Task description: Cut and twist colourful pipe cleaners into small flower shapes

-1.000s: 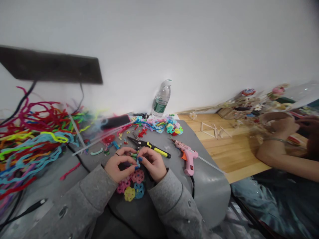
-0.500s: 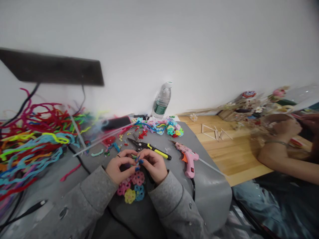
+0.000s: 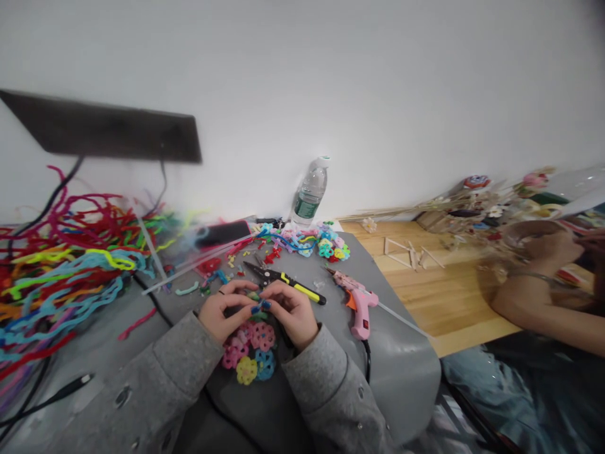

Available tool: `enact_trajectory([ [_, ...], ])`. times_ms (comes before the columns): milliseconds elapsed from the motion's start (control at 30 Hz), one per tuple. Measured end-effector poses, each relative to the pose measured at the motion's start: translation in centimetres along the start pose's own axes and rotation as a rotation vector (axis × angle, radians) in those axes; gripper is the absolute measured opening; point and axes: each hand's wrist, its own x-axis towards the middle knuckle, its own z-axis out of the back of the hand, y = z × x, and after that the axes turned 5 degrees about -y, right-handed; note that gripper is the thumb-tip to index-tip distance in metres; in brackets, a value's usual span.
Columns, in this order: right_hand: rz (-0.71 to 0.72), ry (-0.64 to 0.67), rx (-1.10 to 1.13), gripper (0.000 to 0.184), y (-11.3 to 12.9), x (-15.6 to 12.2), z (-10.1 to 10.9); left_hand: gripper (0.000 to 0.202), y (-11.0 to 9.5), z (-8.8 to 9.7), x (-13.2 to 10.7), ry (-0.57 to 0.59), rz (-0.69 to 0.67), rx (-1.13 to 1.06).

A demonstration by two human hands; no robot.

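Note:
Fingertips of my left hand (image 3: 230,312) and my right hand (image 3: 290,310) meet in a pinch; a small greenish piece shows between them, mostly covered by the fingers. Just below lies a cluster of pipe-cleaner flowers: pink (image 3: 262,336), yellow (image 3: 246,370) and blue (image 3: 265,364). Beyond my hands rest black-and-yellow pliers (image 3: 293,285). To the right of my right hand lies a pink glue gun (image 3: 360,302) with a glue stick in its back end.
Piled pipe cleaners (image 3: 85,252) fill the left of the grey table. A water bottle (image 3: 311,192) stands by the wall, with more fuzzy flowers (image 3: 331,243) beside it. Cables (image 3: 61,392) cross the left side. At right, a co-worker's arm (image 3: 539,302) rests over a wooden table (image 3: 406,287).
My fingertips have drawn closer together around the small piece. The view has shifted slightly; the pliers and glue gun lie as before.

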Motion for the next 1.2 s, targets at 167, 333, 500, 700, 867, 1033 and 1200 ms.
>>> enact_trajectory([
  [167,-0.010,0.030,-0.031,0.018,0.0,-0.1,0.0,0.020,0.0,0.0,0.0,0.005,0.014,-0.008],
  [333,0.009,0.071,-0.080,0.019,0.0,-0.3,0.0,0.020,0.4,-0.1,0.0,0.031,-0.010,-0.032],
  [500,0.032,0.058,-0.071,0.020,0.3,-0.3,0.0,0.019,0.1,-0.1,0.1,0.035,-0.038,-0.061],
  [700,0.060,0.045,-0.101,0.020,0.5,-0.3,0.0,0.023,-0.9,-0.4,-0.3,0.094,0.071,-0.150],
  [867,0.067,0.054,-0.119,0.022,0.5,-0.3,0.0,0.027,-1.7,-0.5,-0.6,0.191,0.132,-0.214],
  [1033,0.082,0.058,-0.127,0.022,0.6,-0.3,0.0,0.026,-1.6,-0.4,-0.6,0.169,0.123,-0.181],
  [1200,0.126,0.051,-0.076,0.016,0.6,-0.3,-0.2,0.024,-1.4,-0.5,-0.2,0.104,0.109,-0.171],
])
